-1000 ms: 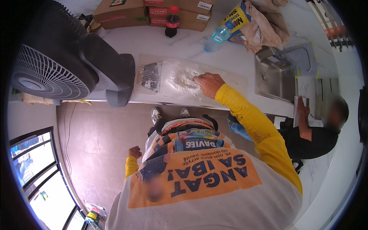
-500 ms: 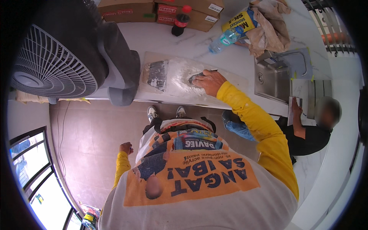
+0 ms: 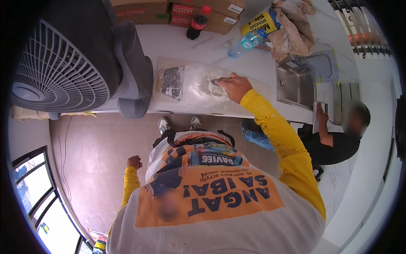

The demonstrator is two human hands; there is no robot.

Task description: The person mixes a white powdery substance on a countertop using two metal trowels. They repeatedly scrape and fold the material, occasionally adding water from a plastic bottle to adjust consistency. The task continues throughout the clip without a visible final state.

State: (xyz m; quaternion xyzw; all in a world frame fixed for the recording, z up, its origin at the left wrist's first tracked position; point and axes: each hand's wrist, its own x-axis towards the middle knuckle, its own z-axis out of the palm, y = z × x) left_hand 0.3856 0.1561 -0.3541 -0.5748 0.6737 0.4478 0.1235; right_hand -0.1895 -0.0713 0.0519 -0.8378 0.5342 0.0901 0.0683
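My right hand is closed around a putty knife, mostly hidden by my fingers; a small grey part of it shows. The knife meets a patch of white powder spread on a pale flat board on the counter. To the left of the powder, a dark grey flat plate smeared with white lies on the same board. My left hand hangs low at my left side, away from the counter. Its fingers are curled closed, and whatever may be inside is hidden.
A large fan stands left on the marble-look counter. Behind the board are cardboard boxes, a dark drink bottle, a clear water bottle and a torn paper bag. Right are a sink and a crouching person.
My right hand has shifted slightly with the putty knife, which shows less beyond my fingers. The whole view has moved a little. My left hand stays low and closed.
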